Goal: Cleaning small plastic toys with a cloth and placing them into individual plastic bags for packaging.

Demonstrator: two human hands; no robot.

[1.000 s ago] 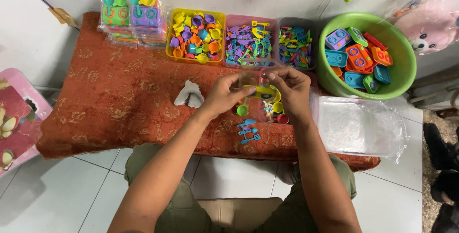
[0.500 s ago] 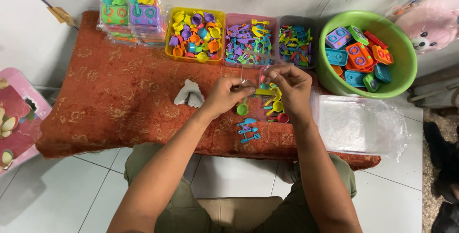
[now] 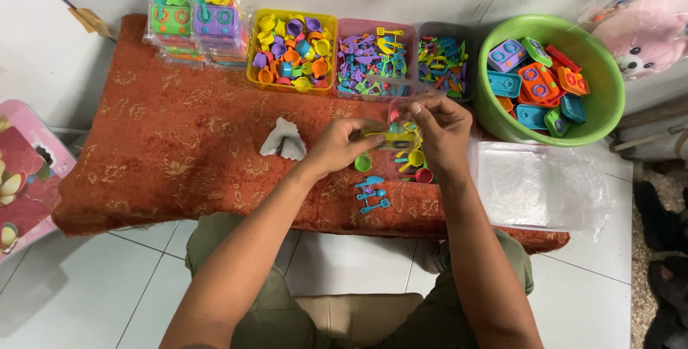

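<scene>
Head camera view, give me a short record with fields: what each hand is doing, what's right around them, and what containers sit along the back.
left hand: left hand pinches one edge of a small clear bag
right hand: right hand grips the bag's other edge
inside bag: yellow toy piece
below hands: blue toy utensils and a green toy cup on the red patterned cloth
back row: yellow bin, pink bin, grey bin, each with small coloured toys
right side: green basin holding toy stoves; stack of clear bags
</scene>
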